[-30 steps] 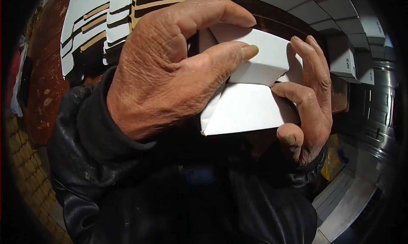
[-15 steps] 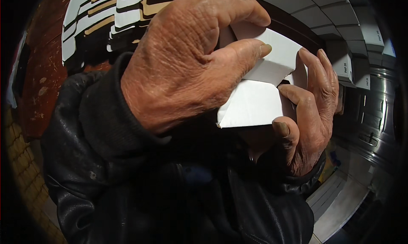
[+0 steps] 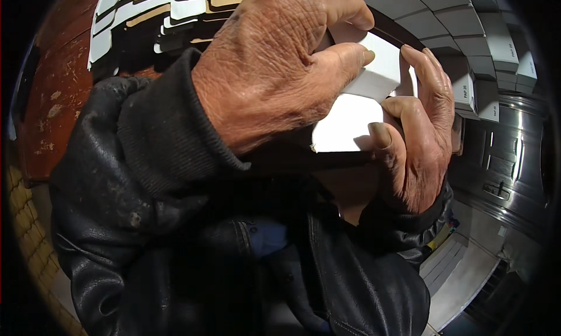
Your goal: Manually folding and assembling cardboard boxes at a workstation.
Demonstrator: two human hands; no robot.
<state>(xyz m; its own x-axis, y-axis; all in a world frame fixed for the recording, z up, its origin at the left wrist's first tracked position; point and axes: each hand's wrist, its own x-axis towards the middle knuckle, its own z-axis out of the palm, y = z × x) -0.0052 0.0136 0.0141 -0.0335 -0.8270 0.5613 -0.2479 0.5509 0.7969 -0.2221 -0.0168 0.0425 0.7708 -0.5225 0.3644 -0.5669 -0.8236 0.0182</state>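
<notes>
Between my hands is a small white cardboard box [image 3: 383, 64], with an end flap [image 3: 347, 122] sticking out toward me. My left hand [image 3: 280, 73] grips the box from the left, its thumb lying on the white side and its index finger curled over the far edge. On the right, my right hand [image 3: 423, 131] holds the other end; its long fingers rest along the box's right side and its thumb touches the flap's near edge. My left hand hides the box's left part.
Flat white and brown cardboard blanks [image 3: 146, 11] lie overlapped on the worn red-brown table [image 3: 55, 108] at the far left. Closed white boxes [image 3: 447, 14] stand in rows at the far right. A dark metallic panelled door [image 3: 497, 154] is on the right.
Both hands and the box have shifted slightly up and the left hand a little right. My right thumb has moved up along the flap, which now looks brighter.
</notes>
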